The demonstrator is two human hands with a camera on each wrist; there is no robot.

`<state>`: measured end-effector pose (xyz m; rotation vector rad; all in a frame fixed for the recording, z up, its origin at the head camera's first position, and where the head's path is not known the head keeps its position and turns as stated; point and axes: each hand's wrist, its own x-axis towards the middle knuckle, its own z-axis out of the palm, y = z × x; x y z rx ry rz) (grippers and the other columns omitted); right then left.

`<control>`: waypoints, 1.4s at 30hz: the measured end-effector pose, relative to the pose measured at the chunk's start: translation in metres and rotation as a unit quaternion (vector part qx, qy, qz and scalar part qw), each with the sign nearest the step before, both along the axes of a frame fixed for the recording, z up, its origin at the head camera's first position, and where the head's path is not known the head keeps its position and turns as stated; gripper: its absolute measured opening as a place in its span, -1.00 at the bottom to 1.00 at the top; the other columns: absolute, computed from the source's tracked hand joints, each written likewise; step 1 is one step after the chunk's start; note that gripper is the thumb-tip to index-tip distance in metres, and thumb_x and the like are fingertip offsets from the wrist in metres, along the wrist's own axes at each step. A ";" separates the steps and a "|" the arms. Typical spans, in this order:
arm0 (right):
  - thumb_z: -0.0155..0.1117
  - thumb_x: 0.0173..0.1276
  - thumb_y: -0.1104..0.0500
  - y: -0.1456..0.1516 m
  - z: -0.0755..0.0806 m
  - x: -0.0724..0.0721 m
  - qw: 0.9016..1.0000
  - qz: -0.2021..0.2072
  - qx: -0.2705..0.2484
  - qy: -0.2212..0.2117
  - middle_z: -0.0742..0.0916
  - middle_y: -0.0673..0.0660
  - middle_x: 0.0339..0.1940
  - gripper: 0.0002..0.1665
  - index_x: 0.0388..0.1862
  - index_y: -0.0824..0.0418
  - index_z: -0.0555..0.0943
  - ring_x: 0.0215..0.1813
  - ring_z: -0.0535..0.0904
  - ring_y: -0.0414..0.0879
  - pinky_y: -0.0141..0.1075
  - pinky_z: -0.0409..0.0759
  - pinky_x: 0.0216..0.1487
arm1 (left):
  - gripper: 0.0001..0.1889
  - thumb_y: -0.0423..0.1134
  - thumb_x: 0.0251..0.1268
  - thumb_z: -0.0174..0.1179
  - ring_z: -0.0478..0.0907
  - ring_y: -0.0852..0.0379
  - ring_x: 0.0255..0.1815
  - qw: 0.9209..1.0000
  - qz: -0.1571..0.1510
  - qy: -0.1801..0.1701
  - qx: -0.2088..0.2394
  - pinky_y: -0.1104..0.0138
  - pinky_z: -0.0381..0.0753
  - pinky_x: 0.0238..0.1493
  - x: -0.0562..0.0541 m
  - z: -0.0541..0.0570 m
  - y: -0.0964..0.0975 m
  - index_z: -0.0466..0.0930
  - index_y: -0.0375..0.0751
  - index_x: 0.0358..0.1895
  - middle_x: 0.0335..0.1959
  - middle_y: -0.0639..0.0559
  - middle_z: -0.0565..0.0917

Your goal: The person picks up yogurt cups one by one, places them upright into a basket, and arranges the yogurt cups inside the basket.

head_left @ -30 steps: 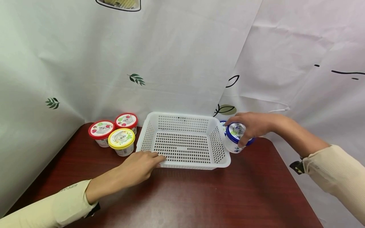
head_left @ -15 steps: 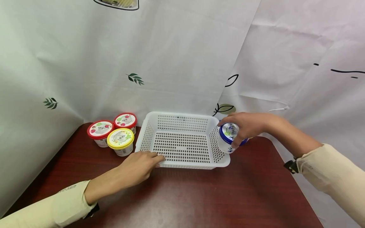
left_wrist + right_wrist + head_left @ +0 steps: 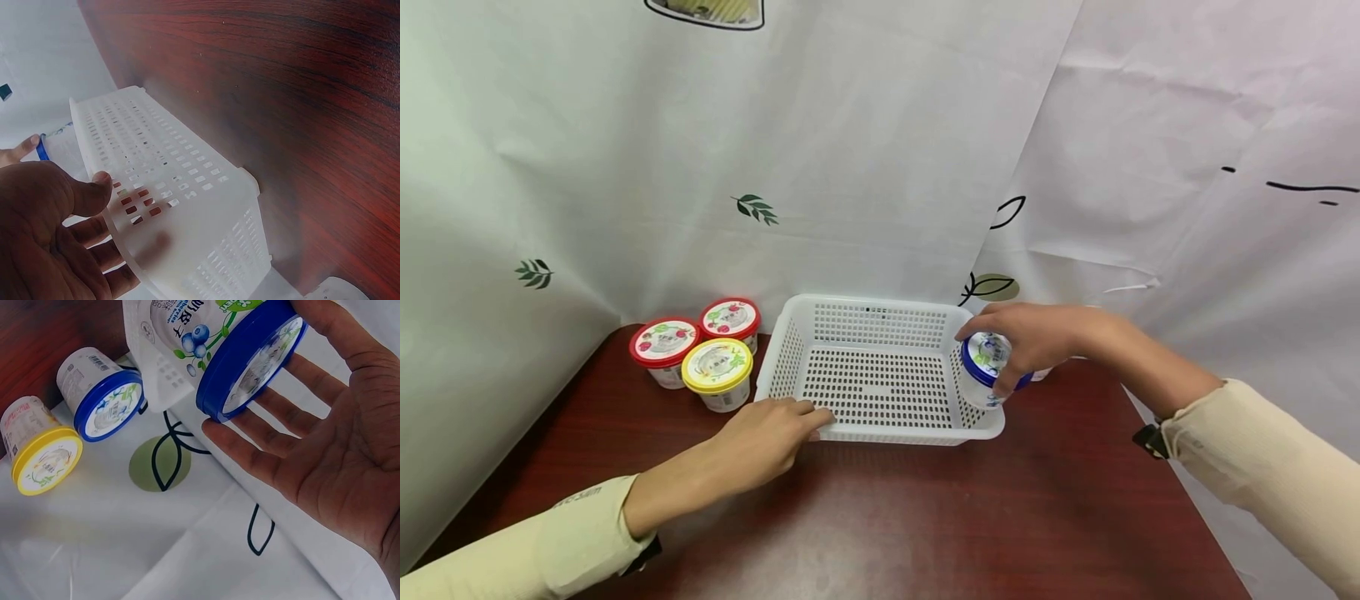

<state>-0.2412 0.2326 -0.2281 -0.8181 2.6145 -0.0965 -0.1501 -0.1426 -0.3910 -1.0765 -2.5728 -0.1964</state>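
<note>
My right hand [image 3: 1037, 333] grips a blue-lidded tub [image 3: 988, 354] by its lid, with fingers and thumb spread around the rim. The tub, printed with blueberries [image 3: 197, 337], hangs at the right end inside a white perforated plastic basket [image 3: 895, 436]. Whether its base touches the basket floor, I cannot tell. At the basket's front left corner, my left hand [image 3: 767, 437] pinches the rim. The left wrist view shows the thumb [image 3: 94, 194] on the outer wall and the other fingers over the rim.
Left of the basket stand two red-lidded tubs [image 3: 664, 342] and a yellow-lidded one [image 3: 718, 367]. In the right wrist view, another blue-lidded tub [image 3: 109, 403] and a yellow-lidded tub [image 3: 44, 459] stand beyond the basket's right end. A white printed cloth [image 3: 880, 167] backs the dark red table [image 3: 895, 517].
The right hand has carried the blue-lidded tub leftward, from outside the basket's right rim to inside its right end. My left hand stays on the basket rim.
</note>
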 end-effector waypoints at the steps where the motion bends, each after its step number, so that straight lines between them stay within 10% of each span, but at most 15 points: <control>1: 0.87 0.02 -0.02 -0.001 0.000 0.000 1.000 0.000 0.002 0.000 0.63 0.25 0.53 0.07 0.57 -0.03 0.63 0.39 0.59 0.15 0.07 0.65 0.35 | -0.73 -0.37 0.37 0.47 0.75 -0.02 -0.30 1.000 0.001 -0.001 0.000 0.13 0.70 -0.37 0.000 0.000 0.000 0.72 0.06 0.01 -0.28 0.09 0.75; 42: 0.77 0.23 -0.05 -0.037 -0.042 -0.010 0.999 0.035 0.012 -0.002 0.55 0.26 0.67 0.06 0.68 -0.01 0.52 0.52 0.57 0.16 0.19 0.58 0.52 | -0.75 -0.36 0.41 0.47 0.75 -0.01 -0.32 1.000 0.007 -0.017 -0.008 0.16 0.68 -0.39 0.001 0.003 0.002 0.70 0.04 0.00 -0.31 0.09 0.73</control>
